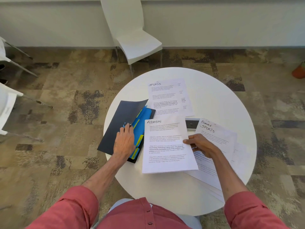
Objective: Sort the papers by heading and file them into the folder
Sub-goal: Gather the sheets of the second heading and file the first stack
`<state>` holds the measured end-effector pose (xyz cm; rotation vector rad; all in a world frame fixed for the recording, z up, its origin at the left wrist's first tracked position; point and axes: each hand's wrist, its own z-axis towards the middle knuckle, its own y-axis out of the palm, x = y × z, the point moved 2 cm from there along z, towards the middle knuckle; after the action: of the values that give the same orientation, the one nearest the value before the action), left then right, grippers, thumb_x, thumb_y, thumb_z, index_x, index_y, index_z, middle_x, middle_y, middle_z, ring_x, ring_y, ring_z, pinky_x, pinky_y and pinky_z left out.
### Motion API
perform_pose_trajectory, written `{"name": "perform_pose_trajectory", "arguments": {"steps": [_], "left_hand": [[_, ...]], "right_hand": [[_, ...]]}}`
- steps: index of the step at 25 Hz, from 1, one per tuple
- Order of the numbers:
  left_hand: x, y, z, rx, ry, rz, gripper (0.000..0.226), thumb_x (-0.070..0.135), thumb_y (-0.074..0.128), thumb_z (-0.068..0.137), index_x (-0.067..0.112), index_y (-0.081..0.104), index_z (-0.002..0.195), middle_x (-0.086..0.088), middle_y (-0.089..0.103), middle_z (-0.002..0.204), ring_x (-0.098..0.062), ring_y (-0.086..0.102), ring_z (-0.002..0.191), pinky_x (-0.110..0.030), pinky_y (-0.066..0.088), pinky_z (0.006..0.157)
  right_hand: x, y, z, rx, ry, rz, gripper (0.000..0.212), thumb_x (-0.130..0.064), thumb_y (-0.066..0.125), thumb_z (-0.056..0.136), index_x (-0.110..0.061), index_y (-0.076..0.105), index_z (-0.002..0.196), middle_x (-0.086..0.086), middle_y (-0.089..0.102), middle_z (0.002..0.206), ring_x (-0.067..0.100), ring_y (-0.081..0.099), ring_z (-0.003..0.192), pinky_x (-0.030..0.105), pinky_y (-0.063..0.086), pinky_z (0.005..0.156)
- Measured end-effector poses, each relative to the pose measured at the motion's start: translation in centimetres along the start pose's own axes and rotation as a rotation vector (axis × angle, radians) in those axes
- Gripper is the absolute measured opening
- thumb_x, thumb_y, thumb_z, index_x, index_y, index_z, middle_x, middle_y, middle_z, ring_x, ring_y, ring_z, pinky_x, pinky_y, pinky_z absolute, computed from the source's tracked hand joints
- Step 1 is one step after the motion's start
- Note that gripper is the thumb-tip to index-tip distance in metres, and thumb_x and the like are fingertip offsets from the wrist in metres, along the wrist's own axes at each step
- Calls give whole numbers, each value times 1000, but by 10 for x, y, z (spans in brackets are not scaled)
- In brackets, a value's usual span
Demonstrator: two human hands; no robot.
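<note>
A dark folder (115,128) with blue dividers and yellow tabs (139,139) lies at the left of the round white table (222,104). My left hand (124,142) rests on its half-lifted cover, fingers at the cover's edge. My right hand (200,145) pinches the right edge of a sheet headed ADMIN (165,146), held just right of the folder. A sheet headed SPORTS (170,96) lies at the far side. Under my right hand sits a loose stack topped by sheets headed FINANCE and SPORTS (217,134).
A small power socket (191,124) is set in the table's middle, partly covered by paper. A white chair (132,38) stands behind the table, more white chairs (8,100) at the left. An orange pot (299,71) sits on the carpet at far right.
</note>
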<state>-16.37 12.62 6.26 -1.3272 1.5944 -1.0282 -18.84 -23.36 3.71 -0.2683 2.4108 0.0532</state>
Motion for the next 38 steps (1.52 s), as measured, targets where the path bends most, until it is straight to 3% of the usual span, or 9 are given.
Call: {"name": "perform_pose_trajectory", "arguments": {"steps": [4,8,11,19,25,29,32,35,38], "left_hand": [[1,-8,0,27,31,-95,71,13,73,88,7,46,153,-11,50,155,-27,59,115,-37,51,91],[-4,-4,1,25,37,-146,69,14,68,92,8,43,156,-10,50,157,-27,58,113,-38,52,91],[-6,-5,-1,17,46,-210,65,7,61,93,7,42,156,-10,48,158,-30,55,113,-41,54,90],[-7,-7,-2,3,36,-297,68,1,57,95,8,36,160,-4,35,166,-28,49,120,-38,55,75],[1,-7,-3,54,58,-176,70,12,59,93,10,39,160,-9,43,163,-28,57,117,-42,45,102],[7,-3,-6,73,70,-141,74,13,61,86,10,42,158,-8,49,158,-30,59,111,-44,46,98],[7,2,-3,88,64,-141,75,10,61,82,10,46,156,-8,54,153,-31,60,103,-44,49,91],[9,1,-2,66,53,-157,76,11,60,84,11,44,158,-7,50,157,-30,58,107,-42,48,93],[13,-3,0,39,55,-198,77,14,63,87,10,40,161,-8,45,161,-30,56,116,-41,47,97]], "right_hand": [[-15,16,10,-58,11,-99,21,-14,77,94,-1,81,110,13,82,105,31,77,99,39,58,84],[-35,37,22,47,-46,-102,21,-12,75,94,4,79,106,18,81,97,21,71,73,28,53,61],[-47,52,27,141,-98,-84,20,-10,72,97,6,78,105,16,82,87,15,70,56,26,48,54],[-49,88,40,201,-171,-65,15,-12,67,99,-3,79,102,7,83,86,21,73,57,28,45,53],[-47,125,63,191,-168,-60,16,-16,68,97,-5,79,98,12,82,86,21,71,55,28,42,51],[-60,155,86,165,-196,-141,30,-19,71,95,10,73,88,26,74,78,17,62,44,23,37,42],[-66,168,96,209,-186,-168,33,-26,70,98,-2,67,76,20,71,69,22,69,48,28,49,44],[-59,169,104,334,-154,-182,25,-19,67,93,-12,64,69,13,69,59,28,74,53,46,63,61],[-62,178,110,342,-148,-188,29,-16,67,95,-12,62,67,8,61,56,21,68,44,42,61,56]]}}
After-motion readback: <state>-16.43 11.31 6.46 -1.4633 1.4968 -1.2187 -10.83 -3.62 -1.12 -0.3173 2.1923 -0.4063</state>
